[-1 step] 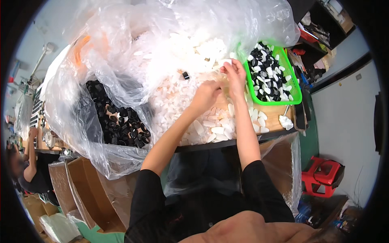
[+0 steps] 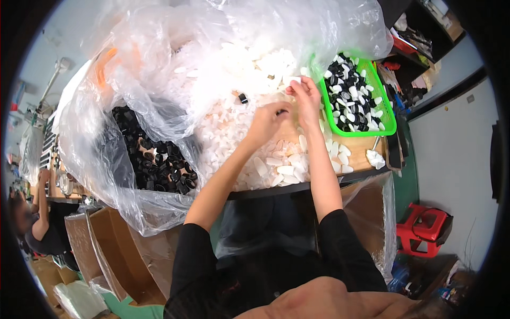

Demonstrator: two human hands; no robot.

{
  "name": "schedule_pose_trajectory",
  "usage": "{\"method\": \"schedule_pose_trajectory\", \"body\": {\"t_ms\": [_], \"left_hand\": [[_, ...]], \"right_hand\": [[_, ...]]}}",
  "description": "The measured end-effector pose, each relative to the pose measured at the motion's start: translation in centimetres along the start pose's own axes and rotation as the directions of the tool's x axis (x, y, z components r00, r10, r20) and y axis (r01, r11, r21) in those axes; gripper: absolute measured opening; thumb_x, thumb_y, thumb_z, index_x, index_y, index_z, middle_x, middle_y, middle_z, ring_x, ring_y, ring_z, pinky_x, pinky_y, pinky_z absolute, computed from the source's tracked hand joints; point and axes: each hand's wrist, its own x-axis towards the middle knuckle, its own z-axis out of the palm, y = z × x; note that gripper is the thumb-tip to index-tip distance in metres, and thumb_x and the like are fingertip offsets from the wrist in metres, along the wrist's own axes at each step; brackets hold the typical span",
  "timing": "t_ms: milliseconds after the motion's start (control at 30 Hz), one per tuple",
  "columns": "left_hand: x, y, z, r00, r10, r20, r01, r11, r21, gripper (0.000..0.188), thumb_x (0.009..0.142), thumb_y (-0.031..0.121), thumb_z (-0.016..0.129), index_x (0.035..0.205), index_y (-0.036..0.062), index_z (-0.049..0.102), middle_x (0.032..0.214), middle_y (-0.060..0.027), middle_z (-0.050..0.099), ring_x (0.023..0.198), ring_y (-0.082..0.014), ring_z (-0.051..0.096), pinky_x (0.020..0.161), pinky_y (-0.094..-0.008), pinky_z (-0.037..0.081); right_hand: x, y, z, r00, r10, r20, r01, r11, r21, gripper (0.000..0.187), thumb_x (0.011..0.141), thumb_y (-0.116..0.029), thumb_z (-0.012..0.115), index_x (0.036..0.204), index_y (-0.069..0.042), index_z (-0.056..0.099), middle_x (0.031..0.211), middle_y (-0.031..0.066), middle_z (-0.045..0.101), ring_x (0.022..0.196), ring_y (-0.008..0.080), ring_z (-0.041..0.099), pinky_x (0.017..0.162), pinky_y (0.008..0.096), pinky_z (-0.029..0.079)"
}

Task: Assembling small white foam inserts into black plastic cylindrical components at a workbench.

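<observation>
My left hand point(image 2: 265, 123) is closed over the middle of the table, and the dark edge of a small black plastic piece point(image 2: 281, 112) shows between its fingertips. Just to its right, my right hand point(image 2: 306, 101) pinches a white plastic piece point(image 2: 292, 81) between thumb and fingers. Beneath both hands spreads a heap of white oval plastic pieces point(image 2: 226, 143). A green basket point(image 2: 390, 119) close to my right hand holds mixed black and white pieces. On the left, black plastic pieces point(image 2: 159, 173) lie inside a clear plastic bag point(image 2: 90, 154).
Clear plastic sheeting point(image 2: 239, 21) covers the table's far side. One black piece point(image 2: 243, 98) lies on the white heap. Open cardboard boxes point(image 2: 119, 244) stand below the table's near edge. A red stool point(image 2: 425, 228) is at right; another person point(image 2: 42, 228) works at far left.
My left hand has shifted slightly left and its fingers have loosened a little, so the black piece shows. My right hand has barely moved and still pinches the white piece.
</observation>
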Motion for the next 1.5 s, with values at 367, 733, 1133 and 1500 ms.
{"method": "schedule_pose_trajectory", "body": {"t_ms": [367,733,1133,1500], "left_hand": [[-1.6,-1.6,-5.5,0.772,-0.624,0.122,0.126,-0.037,-0.991,0.032,0.105,0.022,0.047,0.114,-0.0067,0.057,0.111,-0.0141,0.066,0.097,-0.0217,0.066,0.088,-0.0311,0.056],[-2.1,-1.6,-4.3,0.829,-0.559,0.008,0.051,0.062,-0.997,0.016,0.104,0.017,0.049,0.109,0.0054,0.059,0.103,-0.0044,0.063,0.092,-0.0138,0.060,0.081,-0.0297,0.051],[-1.5,-0.6,-4.2,0.827,-0.555,-0.091,0.063,0.252,-0.966,0.016,0.103,0.016,0.053,0.105,0.0015,0.059,0.095,-0.0062,0.065,0.080,-0.0126,0.061,0.076,-0.0294,0.054],[-1.5,0.3,-4.7,0.806,-0.577,-0.132,0.098,0.349,-0.932,0.018,0.099,0.012,0.059,0.108,-0.0035,0.062,0.100,-0.0117,0.068,0.086,-0.0165,0.067,0.085,-0.0304,0.056]], "right_hand": [[-4.2,0.2,3.6,0.981,-0.060,0.183,0.083,0.989,-0.125,0.015,0.092,-0.007,0.067,0.104,0.000,0.061,0.099,0.0052,0.066,0.090,0.0118,0.063,0.082,0.0254,0.051],[-5.6,0.3,5.1,0.884,-0.371,0.285,0.464,0.774,-0.431,0.011,0.088,-0.005,0.070,0.091,0.001,0.061,0.102,0.0104,0.061,0.088,0.0155,0.063,0.078,0.0272,0.054],[-5.3,0.5,4.5,0.893,-0.383,0.236,0.450,0.766,-0.459,0.012,0.091,-0.005,0.067,0.094,0.001,0.058,0.098,0.0098,0.064,0.083,0.0138,0.062,0.075,0.0262,0.052],[-5.4,0.3,4.6,0.909,-0.347,0.233,0.416,0.801,-0.430,0.012,0.093,-0.007,0.067,0.096,0.002,0.059,0.100,0.0083,0.065,0.083,0.0117,0.061,0.074,0.0250,0.051]]}}
